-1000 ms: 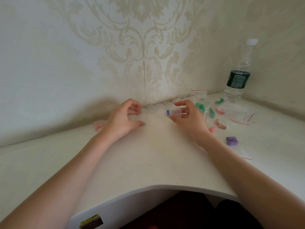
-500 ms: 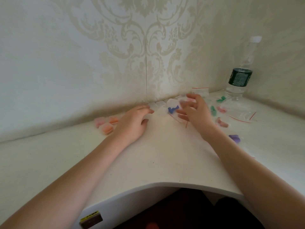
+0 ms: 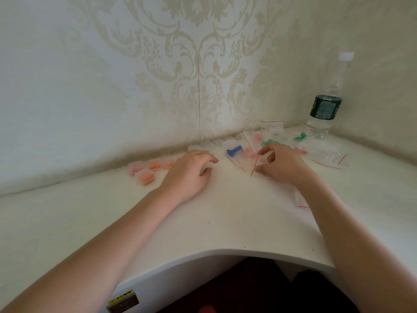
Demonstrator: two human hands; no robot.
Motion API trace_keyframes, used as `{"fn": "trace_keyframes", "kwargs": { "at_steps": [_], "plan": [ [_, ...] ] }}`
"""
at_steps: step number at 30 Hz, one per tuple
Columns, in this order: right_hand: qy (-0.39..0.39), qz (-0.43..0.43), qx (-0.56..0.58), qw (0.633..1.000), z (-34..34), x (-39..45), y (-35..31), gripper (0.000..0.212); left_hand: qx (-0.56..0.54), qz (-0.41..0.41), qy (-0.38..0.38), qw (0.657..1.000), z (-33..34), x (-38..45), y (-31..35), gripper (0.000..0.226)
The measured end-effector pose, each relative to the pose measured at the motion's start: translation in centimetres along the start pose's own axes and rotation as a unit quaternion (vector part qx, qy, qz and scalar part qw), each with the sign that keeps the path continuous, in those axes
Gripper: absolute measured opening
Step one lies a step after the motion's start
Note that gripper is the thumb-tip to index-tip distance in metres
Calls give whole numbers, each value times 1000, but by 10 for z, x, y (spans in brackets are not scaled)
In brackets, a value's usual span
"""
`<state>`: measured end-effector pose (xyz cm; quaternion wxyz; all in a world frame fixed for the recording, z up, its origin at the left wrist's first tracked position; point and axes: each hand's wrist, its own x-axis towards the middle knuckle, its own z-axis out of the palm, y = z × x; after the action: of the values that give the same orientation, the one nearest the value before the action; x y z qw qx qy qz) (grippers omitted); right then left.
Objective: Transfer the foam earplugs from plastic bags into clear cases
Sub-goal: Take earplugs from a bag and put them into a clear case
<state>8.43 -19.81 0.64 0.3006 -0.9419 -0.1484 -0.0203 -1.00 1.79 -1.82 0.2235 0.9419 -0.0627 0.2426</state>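
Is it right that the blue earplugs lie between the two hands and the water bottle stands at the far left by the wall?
Not quite. In the head view the bottle stands at the far right. The blue earplugs do lie between the hands.

Soft, even daylight fills the scene, slightly dim and warm-tinted. Faint shadows lie along the far wall's base and under the desk edge (image 3: 225, 251). Wide-angle bending curves that edge. The small far items look soft and smeared; no harsh glare.
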Motion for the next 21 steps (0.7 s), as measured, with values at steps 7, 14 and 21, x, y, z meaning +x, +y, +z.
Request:
{"fn": "trace_keyframes", "kwargs": {
  "at_steps": [7,14,21],
  "plan": [
    [-4,-53,389,920,11,-19,-39,19,-418,-157,-13,895,-1,-2,39,25],
    [-87,-75,366,924,22,-21,-47,14,-452,-228,129,853,-7,5,21,32],
    [-66,-61,342,935,29,-22,-43,10,-350,-132,102,922,-4,2,17,46]
  ]
}}
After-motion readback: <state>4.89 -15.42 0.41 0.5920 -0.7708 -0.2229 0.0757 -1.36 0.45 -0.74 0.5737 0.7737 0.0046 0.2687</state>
